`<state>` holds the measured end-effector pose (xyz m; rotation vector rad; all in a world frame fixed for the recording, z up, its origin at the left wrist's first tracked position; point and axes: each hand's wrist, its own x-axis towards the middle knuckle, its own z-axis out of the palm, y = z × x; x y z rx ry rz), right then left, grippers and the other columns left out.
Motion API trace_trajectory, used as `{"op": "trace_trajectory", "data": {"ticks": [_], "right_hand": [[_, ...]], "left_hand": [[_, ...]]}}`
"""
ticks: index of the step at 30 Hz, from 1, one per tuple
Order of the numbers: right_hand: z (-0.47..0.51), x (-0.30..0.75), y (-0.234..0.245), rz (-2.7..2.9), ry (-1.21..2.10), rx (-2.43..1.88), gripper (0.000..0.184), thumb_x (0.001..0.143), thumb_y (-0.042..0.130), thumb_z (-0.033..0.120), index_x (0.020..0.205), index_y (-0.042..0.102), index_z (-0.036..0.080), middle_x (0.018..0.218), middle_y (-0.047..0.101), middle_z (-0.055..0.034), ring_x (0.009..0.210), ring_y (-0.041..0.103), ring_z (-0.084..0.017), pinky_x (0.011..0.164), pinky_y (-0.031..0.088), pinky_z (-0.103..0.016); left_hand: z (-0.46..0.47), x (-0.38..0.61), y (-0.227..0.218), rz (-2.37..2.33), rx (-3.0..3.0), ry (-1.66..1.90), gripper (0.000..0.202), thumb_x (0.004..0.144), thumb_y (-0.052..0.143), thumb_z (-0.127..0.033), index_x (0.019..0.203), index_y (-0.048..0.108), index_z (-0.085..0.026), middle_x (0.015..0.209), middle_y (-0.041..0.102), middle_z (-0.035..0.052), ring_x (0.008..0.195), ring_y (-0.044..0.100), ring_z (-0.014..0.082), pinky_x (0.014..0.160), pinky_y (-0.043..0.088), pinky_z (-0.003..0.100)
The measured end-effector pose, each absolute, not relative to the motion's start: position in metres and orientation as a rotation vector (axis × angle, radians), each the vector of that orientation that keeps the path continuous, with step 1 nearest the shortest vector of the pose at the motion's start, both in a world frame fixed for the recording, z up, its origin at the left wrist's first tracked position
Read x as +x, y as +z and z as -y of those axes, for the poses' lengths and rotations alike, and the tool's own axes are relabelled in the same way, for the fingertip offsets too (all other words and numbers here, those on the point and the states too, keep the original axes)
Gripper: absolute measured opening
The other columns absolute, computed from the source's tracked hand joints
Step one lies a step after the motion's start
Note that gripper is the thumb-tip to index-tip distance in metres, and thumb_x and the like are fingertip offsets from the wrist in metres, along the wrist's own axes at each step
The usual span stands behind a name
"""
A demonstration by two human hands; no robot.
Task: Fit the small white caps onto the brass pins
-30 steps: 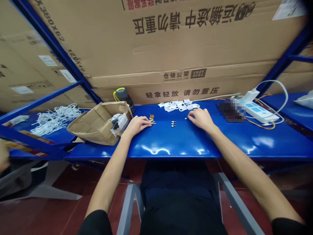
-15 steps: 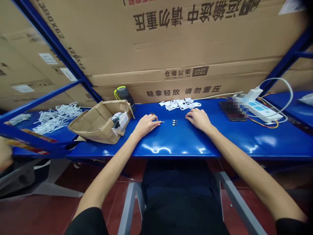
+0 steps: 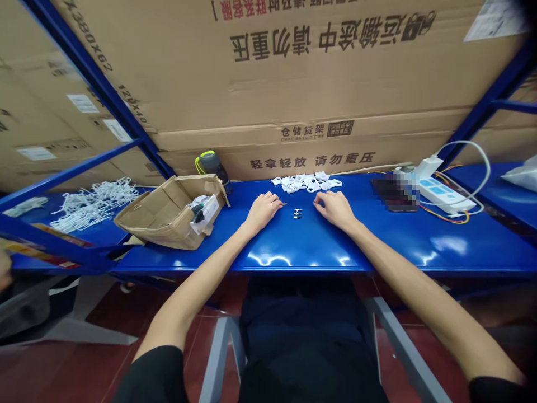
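Observation:
My left hand (image 3: 263, 211) rests on the blue shelf top (image 3: 335, 246), and a thin metal pin (image 3: 283, 204) sticks out from its fingertips. My right hand (image 3: 333, 209) lies flat to the right, its fingers apart and holding nothing visible. Between the hands stands a small set of metal pins (image 3: 297, 212), nearer my right fingertips. Behind them lies a heap of white plastic parts (image 3: 306, 182), touched by neither hand.
An open cardboard box (image 3: 168, 215) with bagged items stands left, beside a dark bottle (image 3: 212, 165). White plastic loops (image 3: 94, 204) lie further left. A pixelated object (image 3: 396, 193) and a power strip (image 3: 440, 193) with cables sit right. Large cartons fill the back.
Over the last second, both hands have slid toward each other, the left one rightward with the thin pin at its fingertips. The small brass pieces seen earlier by the left hand no longer show clearly.

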<state>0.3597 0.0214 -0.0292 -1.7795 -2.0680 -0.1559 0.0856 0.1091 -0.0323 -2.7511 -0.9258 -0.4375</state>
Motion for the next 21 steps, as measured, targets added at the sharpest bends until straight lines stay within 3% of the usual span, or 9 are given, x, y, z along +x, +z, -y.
{"op": "trace_trajectory", "data": {"ticks": [9,17,21], "right_hand": [[-0.019,0.358,-0.027,2.039,-0.128,-1.772,0.015,0.095,0.056,0.024,0.096,0.071,0.022,0.099,0.079,-0.0094,0.097,0.07,-0.029,0.087,0.043,-0.04],[-0.025,0.358,-0.032,1.937,0.108,-1.665,0.012,0.089,0.062,0.024,0.091,0.073,0.022,0.093,0.08,-0.0058,0.084,0.072,-0.024,0.082,0.051,-0.035],[-0.025,0.354,-0.032,1.883,0.272,-1.463,0.022,0.093,0.061,0.03,0.106,0.077,0.021,0.103,0.082,-0.0058,0.091,0.074,-0.024,0.089,0.056,-0.037]], "left_hand": [[-0.131,0.13,-0.031,1.175,-2.723,-0.522,0.033,0.106,0.05,-0.026,0.099,0.081,-0.018,0.107,0.076,0.0133,0.105,0.064,0.0299,0.088,0.05,0.041],[-0.12,0.128,-0.033,0.967,-2.88,-0.749,0.028,0.11,0.047,-0.032,0.11,0.073,-0.021,0.118,0.073,0.0088,0.114,0.063,0.0267,0.099,0.047,0.039],[-0.111,0.13,-0.028,0.855,-2.964,-0.822,0.029,0.111,0.045,-0.034,0.112,0.07,-0.02,0.12,0.072,0.0089,0.115,0.062,0.0244,0.103,0.045,0.037]]}}
